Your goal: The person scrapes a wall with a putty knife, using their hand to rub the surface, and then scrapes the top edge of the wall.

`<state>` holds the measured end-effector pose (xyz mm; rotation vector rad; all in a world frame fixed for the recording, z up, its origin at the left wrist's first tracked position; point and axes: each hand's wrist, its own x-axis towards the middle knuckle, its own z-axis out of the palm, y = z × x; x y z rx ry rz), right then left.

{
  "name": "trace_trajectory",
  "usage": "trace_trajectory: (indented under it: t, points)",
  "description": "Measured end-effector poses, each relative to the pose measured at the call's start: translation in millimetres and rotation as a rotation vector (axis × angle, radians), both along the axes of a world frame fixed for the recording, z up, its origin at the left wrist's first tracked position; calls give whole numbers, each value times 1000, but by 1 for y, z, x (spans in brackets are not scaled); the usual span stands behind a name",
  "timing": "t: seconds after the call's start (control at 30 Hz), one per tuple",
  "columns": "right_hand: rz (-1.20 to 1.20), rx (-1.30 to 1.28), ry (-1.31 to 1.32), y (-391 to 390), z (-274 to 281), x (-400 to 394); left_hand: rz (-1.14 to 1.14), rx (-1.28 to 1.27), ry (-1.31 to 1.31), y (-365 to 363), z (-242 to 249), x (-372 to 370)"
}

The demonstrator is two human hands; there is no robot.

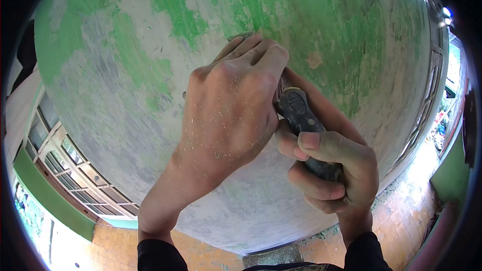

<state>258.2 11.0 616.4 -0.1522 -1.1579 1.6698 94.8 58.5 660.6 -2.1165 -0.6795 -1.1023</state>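
Observation:
My right hand (336,170) is wrapped around the black handle of a scraper (297,108), its thumb laid along the handle. My left hand (233,100) lies over the tool's metal head, fingers together and pressing it to the wall. Most of that head is hidden under the hand; a thin dark edge shows just past the fingertips. The wall (211,216) has patchy green paint over bare grey-white plaster. Pale flakes and dust are scattered on the back of my left hand and wrist.
Orange floor tiles (206,251) run along the wall's foot, with green paint chips on them. White-framed glass doors (75,170) stand at the left. A wooden window frame (427,90) and a bright opening are at the right.

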Motion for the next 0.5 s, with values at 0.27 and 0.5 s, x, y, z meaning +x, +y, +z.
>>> trace_trajectory:
  t: [0.27, 0.5]
  points:
    - [-31, 36, -32, -2, -5, -4, 37, 25, 40, 1, 1, -1]
    - [-73, 102, -74, 0, -6, -3, 18, 40, 27, 1, 4, 0]
